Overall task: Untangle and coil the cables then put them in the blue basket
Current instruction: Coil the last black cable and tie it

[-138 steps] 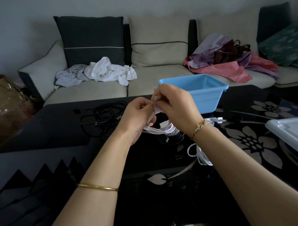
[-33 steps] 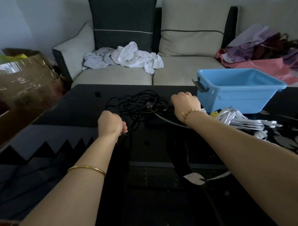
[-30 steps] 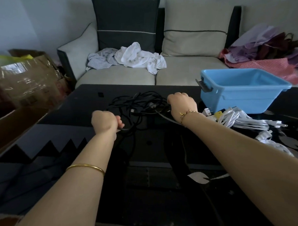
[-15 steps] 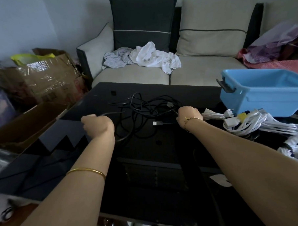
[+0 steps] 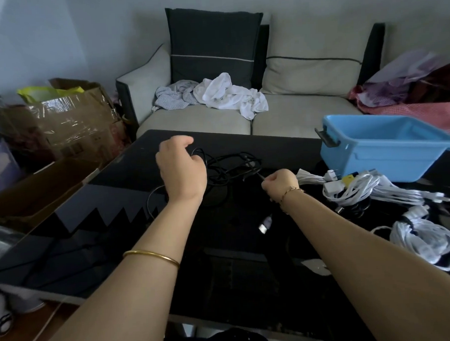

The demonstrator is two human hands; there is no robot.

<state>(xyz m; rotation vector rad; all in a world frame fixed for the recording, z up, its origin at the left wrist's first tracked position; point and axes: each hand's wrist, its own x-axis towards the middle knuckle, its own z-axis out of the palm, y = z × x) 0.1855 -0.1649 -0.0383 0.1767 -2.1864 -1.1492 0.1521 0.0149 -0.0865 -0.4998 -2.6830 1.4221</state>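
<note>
Two bare forearms reach over a black glass table (image 5: 111,185). At far left a taped cardboard box (image 5: 72,125) stands beside a pale sofa (image 5: 198,120). The left hand (image 5: 182,169) hovers at the left edge of the black cables (image 5: 231,167), its back to the camera, fingers loosely curved and thumb apart; whether it grips a strand cannot be told. The black cables lie in a loose tangle at the table's middle. Just right of them the right hand (image 5: 280,182) is closed in a fist, pinching one black strand; a blurred plug (image 5: 265,224) shows below the wrist. Further right, white cables (image 5: 369,189) lie heaped just in front of the blue basket (image 5: 388,150), which stands on the table. A coiled white bundle (image 5: 425,239) lies nearer the right edge
</note>
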